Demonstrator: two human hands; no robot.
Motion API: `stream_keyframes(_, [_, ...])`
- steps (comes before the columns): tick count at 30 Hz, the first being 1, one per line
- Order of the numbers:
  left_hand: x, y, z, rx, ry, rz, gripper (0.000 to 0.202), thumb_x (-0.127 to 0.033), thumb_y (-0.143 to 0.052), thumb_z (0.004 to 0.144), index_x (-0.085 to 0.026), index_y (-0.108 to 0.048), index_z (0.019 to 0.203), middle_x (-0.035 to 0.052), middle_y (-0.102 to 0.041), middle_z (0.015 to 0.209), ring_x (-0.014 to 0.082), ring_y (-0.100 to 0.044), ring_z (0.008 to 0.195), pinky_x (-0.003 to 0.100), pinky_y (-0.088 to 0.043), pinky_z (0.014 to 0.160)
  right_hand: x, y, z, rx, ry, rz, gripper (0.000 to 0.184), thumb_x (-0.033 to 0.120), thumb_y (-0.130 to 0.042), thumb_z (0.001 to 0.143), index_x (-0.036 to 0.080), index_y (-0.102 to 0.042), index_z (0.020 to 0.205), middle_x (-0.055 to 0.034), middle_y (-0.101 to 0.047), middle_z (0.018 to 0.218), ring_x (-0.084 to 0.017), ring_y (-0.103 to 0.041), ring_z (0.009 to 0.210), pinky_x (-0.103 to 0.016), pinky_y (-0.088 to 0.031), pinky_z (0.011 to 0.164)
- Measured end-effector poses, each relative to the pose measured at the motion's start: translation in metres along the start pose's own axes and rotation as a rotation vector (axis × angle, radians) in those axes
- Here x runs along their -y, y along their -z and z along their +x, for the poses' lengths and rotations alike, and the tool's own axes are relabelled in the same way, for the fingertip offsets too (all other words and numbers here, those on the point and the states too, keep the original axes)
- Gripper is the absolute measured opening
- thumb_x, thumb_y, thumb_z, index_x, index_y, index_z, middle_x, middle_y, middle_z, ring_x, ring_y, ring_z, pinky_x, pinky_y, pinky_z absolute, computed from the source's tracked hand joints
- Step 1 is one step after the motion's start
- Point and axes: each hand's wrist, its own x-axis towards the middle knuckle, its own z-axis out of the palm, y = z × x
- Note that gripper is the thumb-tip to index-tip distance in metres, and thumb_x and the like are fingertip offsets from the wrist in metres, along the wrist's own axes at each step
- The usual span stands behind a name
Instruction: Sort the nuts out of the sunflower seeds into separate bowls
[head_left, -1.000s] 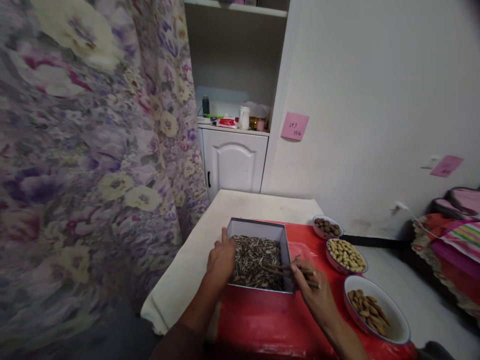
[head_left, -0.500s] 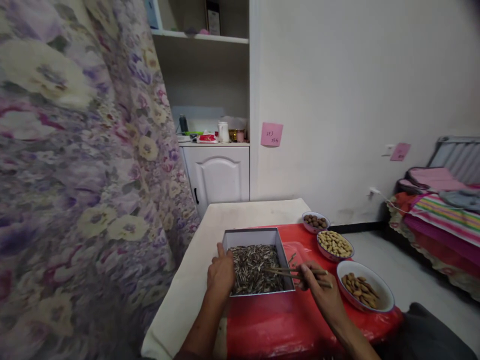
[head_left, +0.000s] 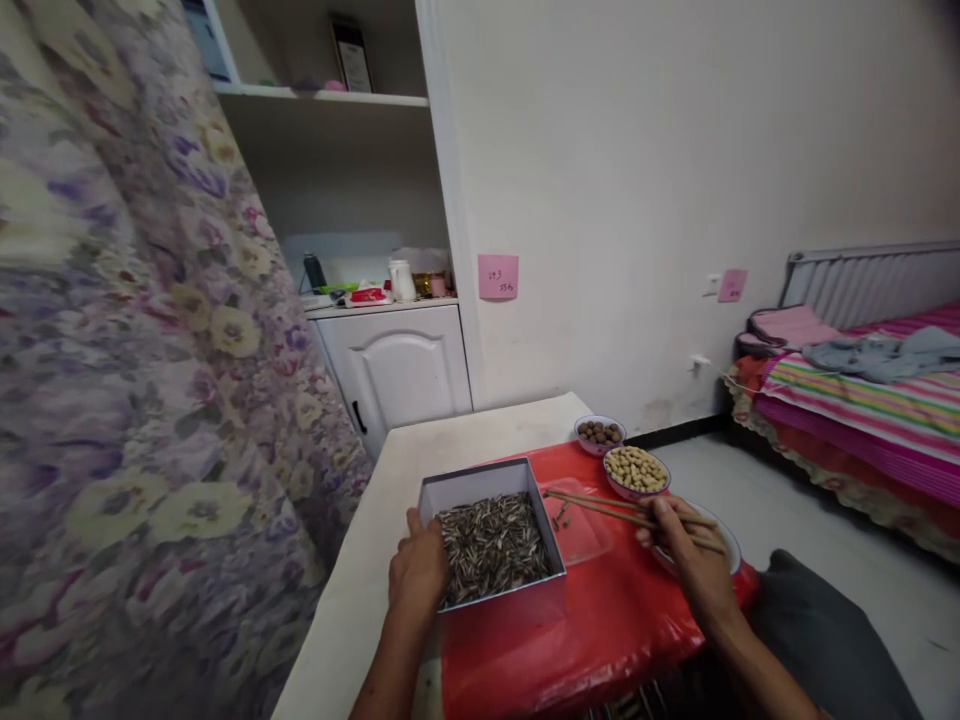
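Note:
My left hand (head_left: 417, 568) grips the left wall of a square grey box (head_left: 501, 614) full of striped sunflower seeds (head_left: 495, 545). In my right hand (head_left: 694, 560) is a pair of wooden chopsticks (head_left: 604, 503), held over the red cloth to the right of the box. Their tips are slightly apart, with nothing clearly visible between them. Below the tips lies a shallow clear plastic container (head_left: 592, 545) with a few small dark pieces (head_left: 561, 516) in it, too small to name.
A bowl of peanuts (head_left: 636, 470) and a bowl of round brown nuts (head_left: 600, 433) stand toward the back right. Another white bowl (head_left: 733, 540) is mostly hidden behind my right hand. Red plastic (head_left: 540, 660) covers part of the table. A floral curtain (head_left: 187, 450) hangs at left.
My right hand has moved the chopsticks out of the seed box, rightward over the clear container. The left hand stays on the box. The view has turned to the right.

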Motion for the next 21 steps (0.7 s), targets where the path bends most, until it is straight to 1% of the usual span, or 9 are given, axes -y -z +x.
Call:
stream_keyframes(1, [0.000, 0.000, 0.000, 0.001, -0.001, 0.000, 0.039, -0.012, -0.037, 0.088, -0.018, -0.059, 0.120, 0.0222, -0.036, 0.147, 0.0276, -0.067, 0.099, 0.038, -0.052, 0.080, -0.001, 0.002, 0.001, -0.008, -0.005, 0.000, 0.049, 0.064, -0.059, 0.081, 0.018, -0.073, 0.089, -0.0052, -0.070, 0.060, -0.023, -0.068, 0.056, -0.032, -0.055, 0.055])
stream_keyframes(4, [0.000, 0.000, 0.001, 0.006, 0.001, 0.003, 0.040, -0.011, -0.034, 0.089, -0.018, -0.059, 0.120, 0.0232, -0.032, 0.149, 0.0293, -0.066, 0.102, 0.040, -0.051, 0.081, -0.003, 0.004, 0.001, 0.029, -0.026, 0.028, 0.049, 0.063, -0.059, 0.082, 0.018, -0.072, 0.095, -0.0051, -0.071, 0.063, -0.023, -0.067, 0.058, -0.032, -0.055, 0.057])
stream_keyframes(8, [0.000, -0.001, 0.002, 0.014, 0.004, 0.009, 0.039, -0.012, -0.034, 0.089, -0.018, -0.059, 0.119, 0.0228, -0.032, 0.149, 0.0296, -0.066, 0.102, 0.041, -0.051, 0.081, 0.003, -0.005, -0.004, 0.082, -0.029, 0.032, 0.045, 0.060, -0.057, 0.085, 0.018, -0.072, 0.092, -0.0040, -0.070, 0.064, -0.022, -0.067, 0.062, -0.031, -0.053, 0.063])
stream_keyframes(9, [-0.001, -0.001, 0.002, 0.014, 0.005, 0.011, 0.039, -0.012, -0.034, 0.089, -0.018, -0.059, 0.119, 0.0227, -0.032, 0.148, 0.0295, -0.066, 0.102, 0.041, -0.051, 0.081, 0.005, -0.010, -0.006, 0.113, -0.019, 0.025, 0.043, 0.059, -0.056, 0.087, 0.019, -0.071, 0.091, -0.0036, -0.070, 0.064, -0.022, -0.067, 0.064, -0.030, -0.053, 0.064])
stream_keyframes(11, [-0.001, -0.001, 0.002, 0.015, 0.006, 0.016, 0.039, -0.012, -0.034, 0.089, -0.018, -0.059, 0.119, 0.0220, -0.033, 0.148, 0.0289, -0.066, 0.101, 0.040, -0.051, 0.081, 0.007, -0.021, -0.011, 0.217, 0.015, 0.017, 0.041, 0.055, -0.052, 0.091, 0.019, -0.071, 0.090, -0.0027, -0.068, 0.063, -0.021, -0.067, 0.064, -0.029, -0.052, 0.063])
stream_keyframes(13, [-0.001, -0.002, 0.002, 0.015, 0.005, 0.020, 0.039, -0.012, -0.035, 0.089, -0.018, -0.059, 0.119, 0.0208, -0.034, 0.147, 0.0277, -0.067, 0.100, 0.039, -0.051, 0.081, 0.008, -0.036, -0.016, 0.335, 0.046, 0.021, 0.040, 0.052, -0.050, 0.093, 0.018, -0.070, 0.089, -0.0018, -0.067, 0.062, -0.019, -0.065, 0.060, -0.028, -0.050, 0.060])
stream_keyframes(15, [-0.002, -0.002, 0.002, 0.013, 0.002, 0.024, 0.038, -0.013, -0.035, 0.089, -0.018, -0.058, 0.119, 0.0202, -0.035, 0.146, 0.0268, -0.067, 0.099, 0.038, -0.051, 0.080, 0.005, -0.051, -0.021, 0.415, 0.060, 0.023, 0.039, 0.051, -0.050, 0.093, 0.018, -0.069, 0.086, -0.0015, -0.067, 0.063, -0.019, -0.064, 0.058, -0.027, -0.049, 0.056])
stream_keyframes(18, [-0.002, -0.001, 0.000, 0.010, -0.003, 0.031, 0.038, -0.014, -0.035, 0.090, -0.018, -0.057, 0.120, 0.0208, -0.034, 0.147, 0.0267, -0.066, 0.098, 0.038, -0.052, 0.080, 0.001, -0.071, -0.025, 0.465, 0.092, 0.006, 0.038, 0.049, -0.052, 0.093, 0.018, -0.068, 0.078, -0.0009, -0.064, 0.062, -0.018, -0.062, 0.059, -0.025, -0.046, 0.055])
stream_keyframes(21, [-0.002, 0.000, -0.001, 0.014, -0.002, 0.036, 0.038, -0.014, -0.037, 0.089, -0.018, -0.057, 0.121, 0.0214, -0.033, 0.147, 0.0271, -0.066, 0.098, 0.039, -0.052, 0.080, -0.003, -0.085, -0.026, 0.477, 0.134, -0.016, 0.038, 0.048, -0.052, 0.092, 0.019, -0.065, 0.071, -0.0001, -0.061, 0.060, -0.017, -0.059, 0.057, -0.026, -0.044, 0.057])
